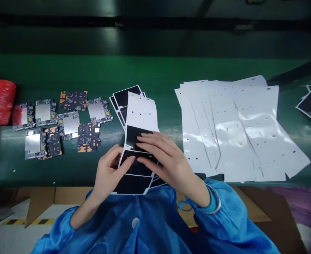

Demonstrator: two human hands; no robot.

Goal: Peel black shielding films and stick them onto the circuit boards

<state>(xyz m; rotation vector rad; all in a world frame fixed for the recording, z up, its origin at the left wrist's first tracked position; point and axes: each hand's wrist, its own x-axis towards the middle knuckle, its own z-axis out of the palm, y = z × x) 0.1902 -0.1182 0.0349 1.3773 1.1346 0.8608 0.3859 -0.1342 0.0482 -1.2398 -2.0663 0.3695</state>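
Observation:
A white backing sheet with black rectangular stickers (134, 185) lies bent at the table's front edge, its upper part bare white. My left hand (109, 171) grips its left edge, thumb on top of a black sticker and the fingers partly hidden behind the sheet. My right hand (171, 160) rests over the sheet from the right. Its fingers stretch across an upper black sticker, and its thumb touches the one below, apart from the fingers. More black sticker sheets (129, 95) lie underneath and behind.
Several circuit boards (89, 137) lie on the green table to the left, by a red wrapped bundle (0, 100). Overlapping white sheets (232, 130) cover the right side. More black sticker sheets (310, 104) lie at the far right. Cardboard boxes (73, 195) stand below the front edge.

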